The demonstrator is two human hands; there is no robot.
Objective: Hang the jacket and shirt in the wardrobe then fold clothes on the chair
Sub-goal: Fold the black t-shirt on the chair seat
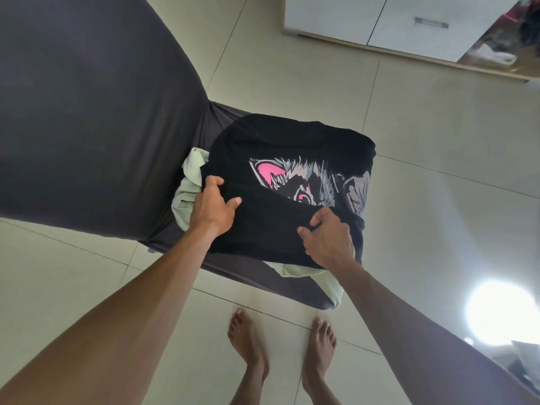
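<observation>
Both hands down on the black graphic T-shirt (292, 176), each closed on cloth. Left hand (211, 206) at the garment's nine-o'clock edge, fingers curled over the hem there and thumb spread toward three o'clock, a gather of black fabric pinched under them. Right hand (330, 238) at about five o'clock on the shirt, thumb and forefinger nipping a raised ridge of the folded-over lower flap; remaining fingers curled, nothing else held. No wide span on either side: narrow pinches, cloth between the pads.

From the grips, bulk of the shirt spread away toward twelve o'clock, long axis roughly from nine to three across the seat, the pink-and-grey cat print (306, 182) half covered by the flap drawn up from six o'clock. Judged as mid-fold: next move probably a carry of that near flap farther toward twelve, so both grips needed level to keep the crease straight. Neither hand clearly nearer; left slightly farther out toward eleven.

Beneath the shirt, a pale green garment (187, 182) bunched at nine o'clock and showing again at six, likely to drag along if the pinch went too deep. All of it resting on the dark-covered chair (87, 112), backrest at ten o'clock. White wardrobe (409, 24) well apart at one o'clock, across the tiled floor (438, 127). Bare feet (280, 355) at six.
</observation>
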